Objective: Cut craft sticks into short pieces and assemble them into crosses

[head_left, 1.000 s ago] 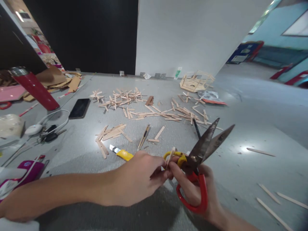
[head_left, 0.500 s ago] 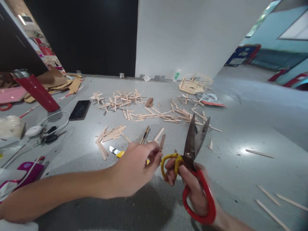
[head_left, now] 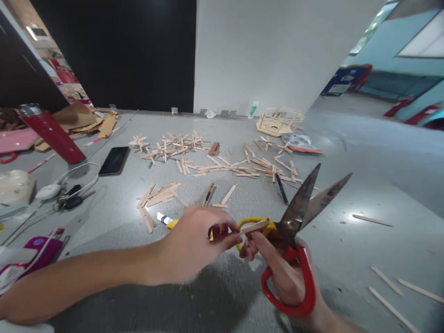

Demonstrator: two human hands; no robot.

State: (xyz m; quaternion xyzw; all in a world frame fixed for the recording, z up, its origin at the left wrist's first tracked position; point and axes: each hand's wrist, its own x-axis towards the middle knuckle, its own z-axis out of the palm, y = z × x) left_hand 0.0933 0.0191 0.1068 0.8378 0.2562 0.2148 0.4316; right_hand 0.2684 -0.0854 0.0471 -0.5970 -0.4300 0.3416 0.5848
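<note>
My left hand (head_left: 197, 243) pinches a short wooden craft stick (head_left: 255, 226) and holds it level, its free end by the pivot of the scissors (head_left: 294, 222). My right hand (head_left: 280, 273) grips those scissors by a red handle loop and a yellow-wrapped loop. The rusty blades are spread apart and point up to the right. A yellow utility knife (head_left: 166, 219) lies on the grey floor just behind my left hand, partly hidden by it.
Many loose craft sticks (head_left: 215, 164) are scattered across the floor, with a small pile (head_left: 157, 196) at left and a stick-built frame (head_left: 279, 120) by the wall. A phone (head_left: 114, 160), keys, a white cable and a red flask (head_left: 50, 132) lie at left. Three sticks (head_left: 395, 286) lie at right.
The scissor blades were nearly together and upright half a second ago; now they are spread and tilted right. My left hand has brought the stick level against the scissors.
</note>
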